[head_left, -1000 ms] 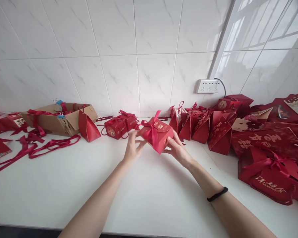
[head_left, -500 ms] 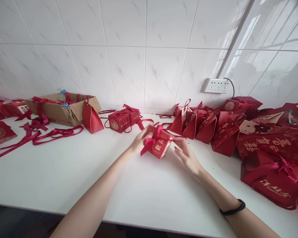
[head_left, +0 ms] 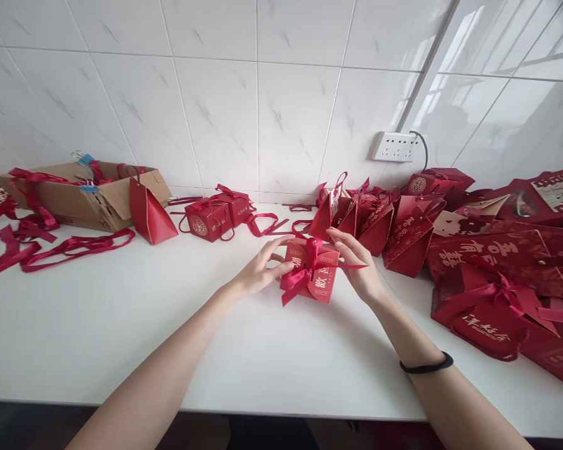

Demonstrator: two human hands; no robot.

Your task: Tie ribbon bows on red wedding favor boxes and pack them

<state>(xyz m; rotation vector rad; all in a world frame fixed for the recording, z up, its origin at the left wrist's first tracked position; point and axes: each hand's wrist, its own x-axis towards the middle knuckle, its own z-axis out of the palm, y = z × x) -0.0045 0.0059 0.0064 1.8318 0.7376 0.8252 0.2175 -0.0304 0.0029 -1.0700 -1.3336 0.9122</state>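
Note:
A small red gift box [head_left: 325,285] with gold lettering sits in front of me on the white table, a dark pink ribbon bow [head_left: 312,265] tied across its top. My left hand [head_left: 261,270] grips the box's left side, thumb at the near face and fingers round the back. At the right side, my right hand [head_left: 358,265] has its fingers stretched out along the far corner. Whether those fingertips touch the box is hard to tell. One ribbon tail points right, across that hand; another hangs down the front left.
Behind stand two red boxes [head_left: 209,220], a triangular red bag [head_left: 151,212] and a cardboard box [head_left: 75,206] holding ribbons. Loose ribbon [head_left: 82,249] lies at left. Several red bags [head_left: 410,240] and a bow-tied red box [head_left: 485,322] crowd the right. A socket strip [head_left: 394,147] is on the tiled wall.
The gift box has turned, so its bow and lettered top now face me more squarely. My right hand has shifted up along its side. The view has swung slightly right.

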